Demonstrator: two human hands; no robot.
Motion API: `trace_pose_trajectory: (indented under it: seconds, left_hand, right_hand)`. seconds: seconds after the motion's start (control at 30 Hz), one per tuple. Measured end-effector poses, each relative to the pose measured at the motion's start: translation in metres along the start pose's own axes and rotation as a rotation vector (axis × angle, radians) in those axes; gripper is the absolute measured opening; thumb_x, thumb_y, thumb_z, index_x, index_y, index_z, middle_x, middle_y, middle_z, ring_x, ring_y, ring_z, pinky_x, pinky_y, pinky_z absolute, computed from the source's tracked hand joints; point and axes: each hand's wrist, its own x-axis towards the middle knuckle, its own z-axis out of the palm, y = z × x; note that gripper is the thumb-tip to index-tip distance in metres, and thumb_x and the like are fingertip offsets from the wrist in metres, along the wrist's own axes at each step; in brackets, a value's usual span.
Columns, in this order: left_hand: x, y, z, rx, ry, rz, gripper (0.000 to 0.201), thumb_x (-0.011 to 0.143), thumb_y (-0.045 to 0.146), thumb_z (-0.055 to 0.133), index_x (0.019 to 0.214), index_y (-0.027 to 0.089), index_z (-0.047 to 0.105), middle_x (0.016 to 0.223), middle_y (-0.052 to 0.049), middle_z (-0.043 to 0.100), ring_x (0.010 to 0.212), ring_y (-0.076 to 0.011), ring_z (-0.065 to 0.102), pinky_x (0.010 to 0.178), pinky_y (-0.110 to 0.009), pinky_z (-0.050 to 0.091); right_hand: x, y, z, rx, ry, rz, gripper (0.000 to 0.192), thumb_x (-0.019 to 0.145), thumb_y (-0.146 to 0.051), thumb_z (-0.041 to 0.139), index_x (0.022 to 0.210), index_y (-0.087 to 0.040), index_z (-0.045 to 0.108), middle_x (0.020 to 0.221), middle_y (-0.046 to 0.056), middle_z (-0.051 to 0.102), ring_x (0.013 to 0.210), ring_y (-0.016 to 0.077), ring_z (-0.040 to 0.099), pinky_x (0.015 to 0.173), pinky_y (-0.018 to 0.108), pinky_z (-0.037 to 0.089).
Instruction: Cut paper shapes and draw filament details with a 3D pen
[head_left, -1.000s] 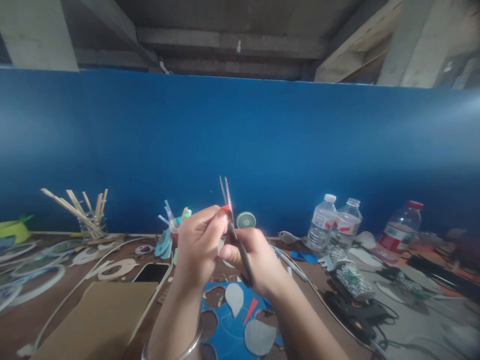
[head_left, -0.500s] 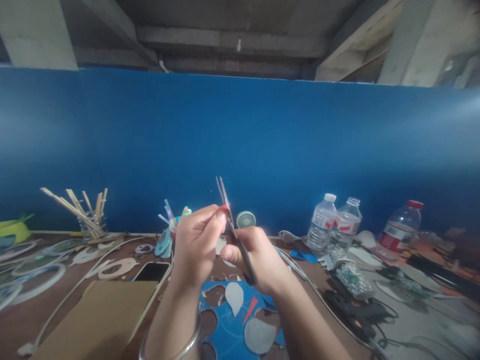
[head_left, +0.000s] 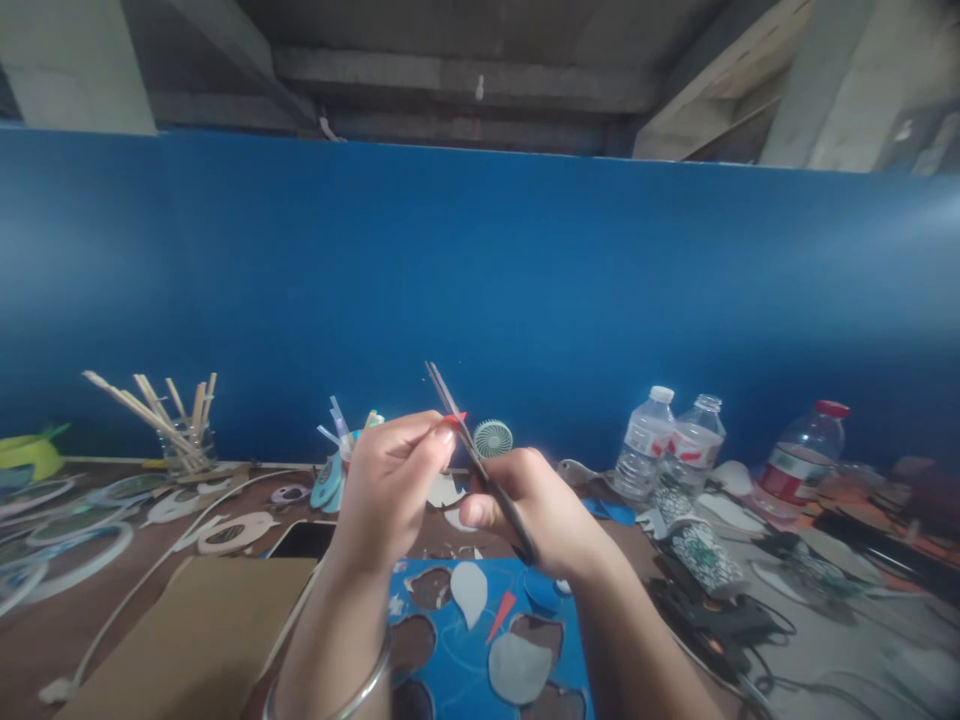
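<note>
Head view shows our left hand pinching a small red scrap above the table while our right hand grips scissors, so we should cut slowly, keeping fingertips clear of the blades.

bottles | mini fan | stick jar | phone | cardboard

Head camera, worn, facing a cluttered worktable and a blue wall.

It looks forward and slightly down, close over the near table edge; the blue wall stands far behind, ceiling beams above. No second view shares the scene.
</note>
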Motion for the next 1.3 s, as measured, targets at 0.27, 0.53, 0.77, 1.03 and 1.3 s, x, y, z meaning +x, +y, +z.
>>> trace_pose_trajectory:
  seconds: [0.27, 0.53, 0.77, 1.03, 1.3]
  left_hand:
    - [0.000, 0.001, -0.003, -0.010, -0.049, 0.010, 0.036, 0.085, 0.021, 0.042, 0.051, 0.017, 0.035, 0.051, 0.005, 0.031, 0.049, -0.0072, 0.028, 0.045, -0.024, 0.022]
    - [0.001, -0.003, -0.005, -0.051, -0.095, -0.048, 0.034, 0.082, 0.019, 0.044, 0.050, 0.017, 0.034, 0.050, 0.004, 0.032, 0.049, -0.0079, 0.029, 0.046, -0.025, 0.023]
    - [0.001, -0.004, -0.008, -0.026, -0.131, -0.071, 0.035, 0.081, 0.020, 0.044, 0.049, 0.017, 0.032, 0.049, 0.004, 0.031, 0.049, -0.0083, 0.028, 0.048, -0.026, 0.022]
    - [0.004, -0.011, -0.013, 0.072, -0.192, -0.093, 0.037, 0.084, 0.027, 0.042, 0.051, 0.017, 0.030, 0.051, 0.004, 0.026, 0.051, -0.0088, 0.025, 0.047, -0.026, 0.020]
    - [0.003, -0.007, -0.011, 0.081, -0.377, -0.161, 0.036, 0.086, 0.035, 0.040, 0.056, 0.018, 0.030, 0.055, 0.004, 0.026, 0.052, -0.0087, 0.023, 0.046, -0.025, 0.019]
  right_hand:
    - [-0.003, -0.005, -0.009, -0.050, -0.040, 0.013, 0.050, 0.070, -0.062, 0.055, 0.055, -0.018, 0.038, 0.055, -0.004, 0.027, 0.054, 0.0095, 0.023, 0.044, 0.022, 0.020]
    - [-0.006, -0.007, -0.016, -0.104, -0.076, 0.003, 0.048, 0.071, -0.058, 0.056, 0.054, -0.018, 0.036, 0.057, -0.004, 0.027, 0.054, 0.0094, 0.023, 0.045, 0.022, 0.020]
    - [-0.007, -0.006, -0.021, -0.162, -0.075, 0.017, 0.046, 0.071, -0.050, 0.060, 0.051, -0.017, 0.034, 0.054, -0.005, 0.026, 0.052, 0.0083, 0.021, 0.042, 0.022, 0.017]
    - [0.006, 0.000, -0.012, 0.132, 0.164, 0.113, 0.038, 0.073, -0.044, 0.059, 0.051, -0.014, 0.050, 0.046, -0.003, 0.042, 0.043, 0.0070, 0.033, 0.040, 0.021, 0.024]
    - [0.009, -0.008, -0.002, 0.503, 0.197, -0.046, 0.005, 0.065, -0.018, 0.060, 0.064, -0.014, 0.059, 0.057, -0.003, 0.049, 0.052, 0.0076, 0.042, 0.049, 0.020, 0.032]
